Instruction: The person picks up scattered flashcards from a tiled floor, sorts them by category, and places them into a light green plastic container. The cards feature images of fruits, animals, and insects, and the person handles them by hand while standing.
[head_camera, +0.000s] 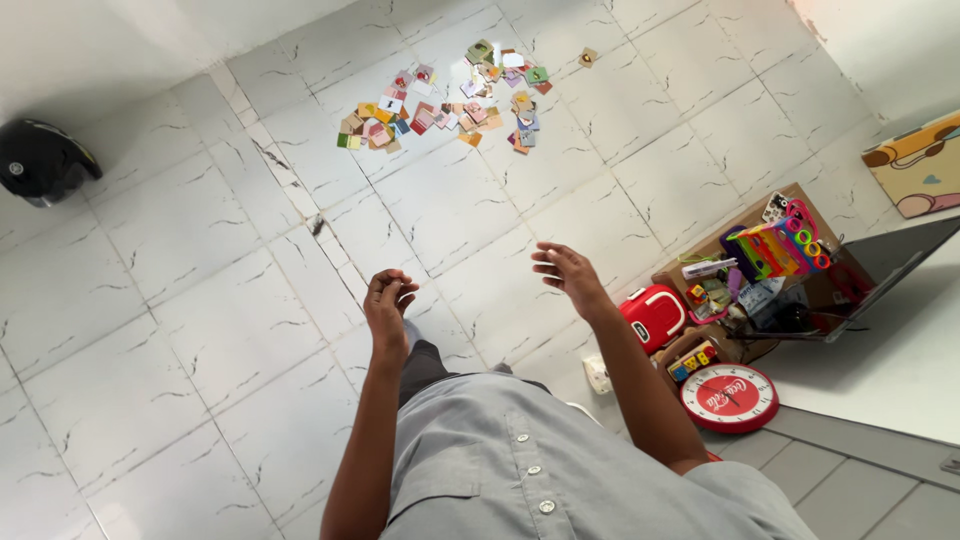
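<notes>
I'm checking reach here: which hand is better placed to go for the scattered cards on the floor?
Probably the right hand: it is open, fingers spread, and extended farther toward the cards. The left hand is curled, fingers bunched, and sits nearer the body. Both are well short of them.

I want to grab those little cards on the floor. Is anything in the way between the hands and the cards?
Nothing visible is. Only bare white floor tiles lie between the left hand, the right hand and the pile of cards. The box of toys and the red clock sit off to the right side.
</notes>
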